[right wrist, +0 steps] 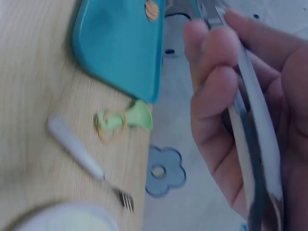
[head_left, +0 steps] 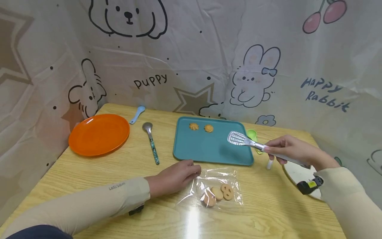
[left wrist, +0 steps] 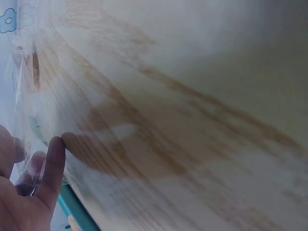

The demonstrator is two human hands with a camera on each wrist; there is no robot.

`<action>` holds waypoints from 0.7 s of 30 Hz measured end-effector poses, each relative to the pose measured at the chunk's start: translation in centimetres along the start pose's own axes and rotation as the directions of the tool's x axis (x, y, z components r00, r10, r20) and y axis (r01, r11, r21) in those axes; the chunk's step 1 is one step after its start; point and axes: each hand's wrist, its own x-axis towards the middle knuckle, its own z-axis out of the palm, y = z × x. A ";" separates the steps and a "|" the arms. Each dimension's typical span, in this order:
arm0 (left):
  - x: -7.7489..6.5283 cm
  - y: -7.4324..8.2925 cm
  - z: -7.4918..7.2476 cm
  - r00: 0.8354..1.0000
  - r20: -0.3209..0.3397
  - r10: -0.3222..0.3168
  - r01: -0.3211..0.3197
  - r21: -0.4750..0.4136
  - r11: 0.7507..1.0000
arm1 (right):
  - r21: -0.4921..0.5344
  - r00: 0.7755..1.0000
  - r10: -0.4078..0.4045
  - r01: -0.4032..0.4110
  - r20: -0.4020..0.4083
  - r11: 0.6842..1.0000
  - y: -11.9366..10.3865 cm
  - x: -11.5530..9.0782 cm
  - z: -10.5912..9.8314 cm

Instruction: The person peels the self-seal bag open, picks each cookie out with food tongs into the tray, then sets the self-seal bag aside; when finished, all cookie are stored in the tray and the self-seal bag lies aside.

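Cookies lie in two places on a wooden table [head_left: 125,166]. Two swirled cookies [head_left: 208,128] sit near the far edge of a teal tray [head_left: 206,149], toward its left end. Several flat round cookies [head_left: 227,192] lie inside a clear plastic bag [head_left: 221,174], flat on the table in front of the tray, gathered at the end farther from the left hand [head_left: 176,179].

That hand rests at the bag's left edge, where thumb and fingers appear to pinch the film, probably to steady the mouth and keep it from sliding or closing.

The right hand [head_left: 290,151] grips metal tongs [head_left: 253,143] around the handle, fingers wrapped over both arms. Their slotted head reaches over the tray's right end, with no cookie seen in it; whether its two blades are spread or pressed together cannot be told from this angle. Held well back, the tongs likely let the fingers stay off the food.

Other tableware lies around the edges, perhaps to leave the middle free: an orange plate [head_left: 99,134], a light blue spoon [head_left: 137,115] and a metal spoon [head_left: 152,145] to the left; a green spoon [right wrist: 118,120], a white-handled fork [right wrist: 79,149] and a pale round plate [head_left: 298,176] to the right.
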 end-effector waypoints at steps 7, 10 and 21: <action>-0.1 0.1 -0.3 0.999 -0.025 0.022 -0.021 0.010 1.000 | 0.092 0.974 -0.125 0.109 0.189 0.990 2.5 -4.2 0.4; -0.1 0.0 -0.2 1.000 -0.018 0.020 -0.020 0.003 1.000 | 0.164 0.953 -0.128 0.085 0.274 0.983 3.3 -5.3 1.2; -0.3 0.0 0.3 0.999 -0.032 0.025 -0.024 0.014 1.000 | 0.155 0.921 -0.137 0.085 0.364 0.984 3.6 -5.4 3.6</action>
